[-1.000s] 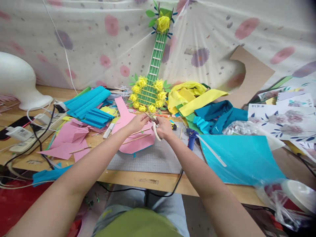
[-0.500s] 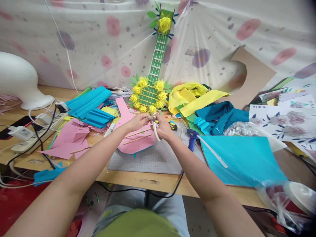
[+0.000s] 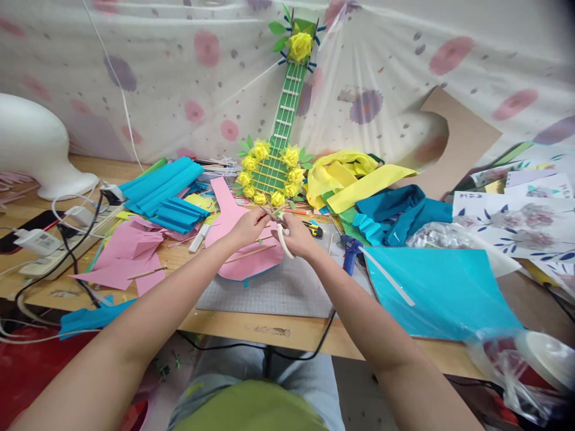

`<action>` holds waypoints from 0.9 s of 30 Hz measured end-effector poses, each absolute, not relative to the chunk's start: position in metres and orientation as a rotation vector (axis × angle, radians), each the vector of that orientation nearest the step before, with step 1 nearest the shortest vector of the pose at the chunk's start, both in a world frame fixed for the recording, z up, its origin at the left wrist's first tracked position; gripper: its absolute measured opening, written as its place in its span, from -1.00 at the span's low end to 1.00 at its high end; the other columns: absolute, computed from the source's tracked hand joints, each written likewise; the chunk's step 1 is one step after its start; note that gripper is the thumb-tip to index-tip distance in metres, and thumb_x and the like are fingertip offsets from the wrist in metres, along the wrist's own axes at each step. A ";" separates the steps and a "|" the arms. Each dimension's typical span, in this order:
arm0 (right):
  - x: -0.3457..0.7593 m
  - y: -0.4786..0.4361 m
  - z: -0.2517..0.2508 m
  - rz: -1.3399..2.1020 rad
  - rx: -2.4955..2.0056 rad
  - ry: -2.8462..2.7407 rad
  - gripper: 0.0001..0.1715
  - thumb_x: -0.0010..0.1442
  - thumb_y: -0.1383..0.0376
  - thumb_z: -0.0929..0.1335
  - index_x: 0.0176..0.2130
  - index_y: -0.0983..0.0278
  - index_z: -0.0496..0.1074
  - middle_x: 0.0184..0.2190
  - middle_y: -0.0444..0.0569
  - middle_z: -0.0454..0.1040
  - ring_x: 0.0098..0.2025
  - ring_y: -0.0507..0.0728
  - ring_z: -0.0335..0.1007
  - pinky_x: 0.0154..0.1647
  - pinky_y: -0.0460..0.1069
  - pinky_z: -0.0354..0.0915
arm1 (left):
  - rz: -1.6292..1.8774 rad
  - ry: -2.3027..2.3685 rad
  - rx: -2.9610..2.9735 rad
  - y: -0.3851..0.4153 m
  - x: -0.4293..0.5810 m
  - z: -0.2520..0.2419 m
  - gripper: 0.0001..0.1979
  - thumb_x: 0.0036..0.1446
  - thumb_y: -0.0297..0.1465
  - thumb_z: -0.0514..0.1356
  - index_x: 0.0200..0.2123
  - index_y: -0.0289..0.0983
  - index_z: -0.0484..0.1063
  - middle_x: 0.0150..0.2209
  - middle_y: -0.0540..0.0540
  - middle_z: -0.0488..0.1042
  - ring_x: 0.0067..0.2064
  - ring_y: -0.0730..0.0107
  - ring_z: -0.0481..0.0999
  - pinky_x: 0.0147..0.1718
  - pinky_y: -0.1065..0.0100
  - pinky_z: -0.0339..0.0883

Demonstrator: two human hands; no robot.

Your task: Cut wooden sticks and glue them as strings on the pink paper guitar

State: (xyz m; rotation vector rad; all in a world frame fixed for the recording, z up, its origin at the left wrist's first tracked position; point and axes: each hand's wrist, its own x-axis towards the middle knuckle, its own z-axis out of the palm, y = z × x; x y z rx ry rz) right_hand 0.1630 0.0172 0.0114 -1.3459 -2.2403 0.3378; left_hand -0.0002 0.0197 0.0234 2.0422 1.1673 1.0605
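My right hand [image 3: 294, 233] is closed around the pale handles of a pair of scissors [image 3: 284, 240], whose blades point away to the left. My left hand [image 3: 251, 226] pinches something thin at the blades; the fingers hide most of it. Below both hands lies a pink guitar-shaped paper cutout [image 3: 231, 211] with a blue edge. A thin wooden stick [image 3: 249, 254] rests across its body, partly covered by my left hand. Under the cutout is a grey cutting mat [image 3: 269, 299].
A green paper guitar [image 3: 282, 126] with yellow flowers leans at the back. Blue crepe paper [image 3: 162, 182] and pink scraps [image 3: 128, 254] lie left, near a power strip [image 3: 67, 248]. To the right are a blue glue gun [image 3: 350, 254], a yellow-black cutter [image 3: 313, 228] and a blue sheet [image 3: 440, 287].
Both hands stay together over the pink cutout, with only a slight shift. My left hand has moved a little left, and the scissors remain in my right hand.
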 end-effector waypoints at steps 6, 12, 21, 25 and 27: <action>0.167 0.017 0.009 0.379 -1.326 -2.275 -0.71 0.07 0.13 0.23 -0.28 0.30 0.19 -0.25 0.05 0.29 -0.21 0.11 0.16 -0.21 -0.02 0.12 | 1.172 1.232 2.042 0.020 -0.002 0.027 -0.78 0.07 -0.38 -0.02 -0.32 -0.29 0.39 -0.36 -0.03 0.43 -0.32 0.45 0.36 -0.32 0.42 0.21; 0.168 0.014 0.011 0.295 -1.398 -2.265 -0.69 0.10 0.06 0.20 -0.42 0.26 0.19 -0.45 -0.06 0.33 -0.41 0.06 0.21 -0.44 -0.10 0.02 | 1.136 1.350 2.025 0.024 -0.008 0.028 -0.78 0.08 -0.32 -0.03 -0.43 -0.30 0.33 -0.57 0.04 0.29 -0.51 0.50 0.24 -0.53 0.45 0.08; 0.168 0.012 0.012 0.254 -1.462 -2.270 -0.60 0.09 -0.03 0.19 -0.43 0.25 0.24 -0.49 -0.08 0.39 -0.46 0.06 0.26 -0.50 -0.11 -0.02 | 1.154 1.282 2.012 0.022 -0.008 0.025 -0.79 0.08 -0.32 -0.02 -0.47 -0.30 0.29 -0.55 0.04 0.27 -0.50 0.52 0.22 -0.53 0.46 0.06; 0.167 0.010 0.013 0.164 -1.505 -2.254 -0.59 0.09 -0.04 0.19 -0.43 0.25 0.26 -0.49 -0.05 0.41 -0.44 0.08 0.29 -0.50 -0.10 -0.04 | 1.165 1.303 1.991 0.023 -0.009 0.024 -0.79 0.07 -0.31 -0.01 -0.46 -0.30 0.31 -0.55 0.05 0.26 -0.50 0.52 0.22 -0.53 0.46 0.06; 0.165 0.010 0.015 0.146 -1.525 -2.246 -0.58 0.09 -0.04 0.18 -0.41 0.25 0.27 -0.48 -0.04 0.42 -0.43 0.08 0.30 -0.50 -0.09 -0.05 | 1.173 1.303 1.991 0.024 -0.010 0.023 -0.78 0.07 -0.31 -0.02 -0.45 -0.31 0.33 -0.56 0.05 0.27 -0.50 0.51 0.23 -0.52 0.46 0.07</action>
